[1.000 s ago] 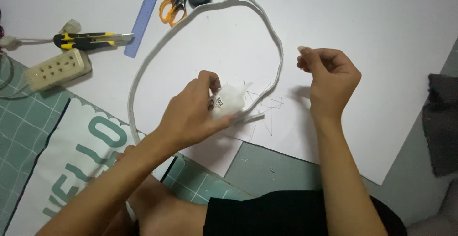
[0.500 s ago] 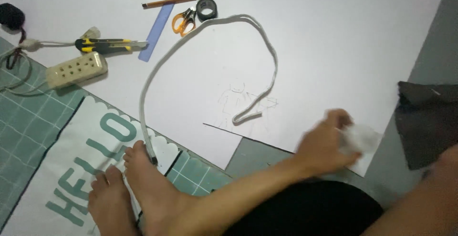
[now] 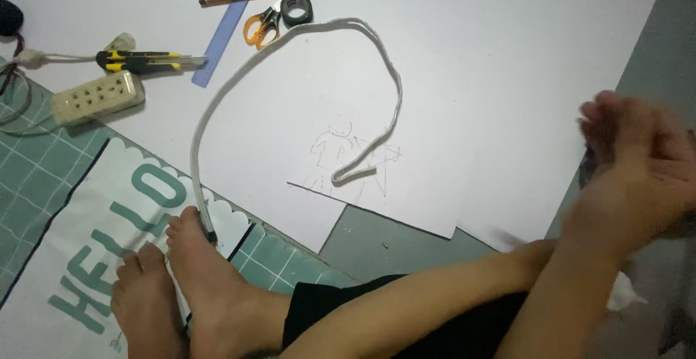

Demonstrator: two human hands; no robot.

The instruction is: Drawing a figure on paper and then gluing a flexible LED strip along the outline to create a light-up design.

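Both hands [image 3: 638,163] blurred, off paper [image 3: 507,76]

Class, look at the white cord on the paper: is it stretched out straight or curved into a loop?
Looped. The white cord arches from the foot up past the scissors and curls back down onto the pencil sketch.

- Both hands [image 3: 638,149] are smeared by motion blur at the right, overlapping, so their fingers and grip cannot be told apart.
- A white scrap [image 3: 623,294] peeks out from under the forearm, mostly hidden.
- A dark round object [image 3: 9,17] is cut off by the left edge.
- The pencil sketch [image 3: 348,152] is too faint to make out.
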